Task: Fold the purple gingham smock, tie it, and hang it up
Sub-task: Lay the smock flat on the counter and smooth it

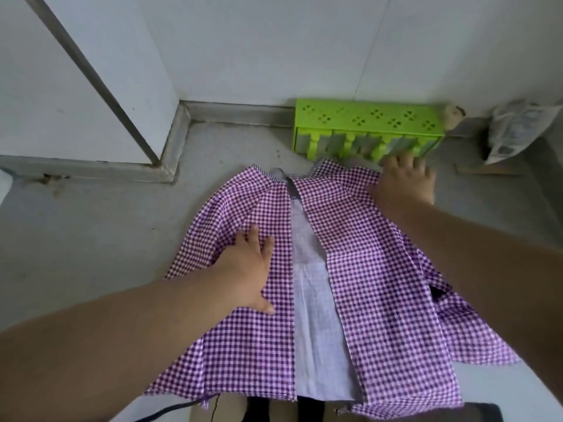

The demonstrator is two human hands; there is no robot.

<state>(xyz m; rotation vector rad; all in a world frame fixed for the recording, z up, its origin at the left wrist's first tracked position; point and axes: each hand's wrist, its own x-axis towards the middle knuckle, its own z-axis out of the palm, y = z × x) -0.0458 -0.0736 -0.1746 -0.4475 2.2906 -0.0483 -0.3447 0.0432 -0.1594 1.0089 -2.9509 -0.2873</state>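
Barely begun: purple gingham smock point(359, 269) spread open on floor point(91, 239), left hand point(249, 269) flat and splayed, right hand point(402, 184) pressing collar side, folding, tying, hanging all left.

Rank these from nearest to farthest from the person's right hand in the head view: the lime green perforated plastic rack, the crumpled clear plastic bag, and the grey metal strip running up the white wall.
1. Lime green perforated plastic rack: just beyond the right hand, its fingertips reaching the rack's lower pegs.
2. Crumpled clear plastic bag: off to the right, against the wall.
3. Grey metal strip: far left, on the white wall panel.
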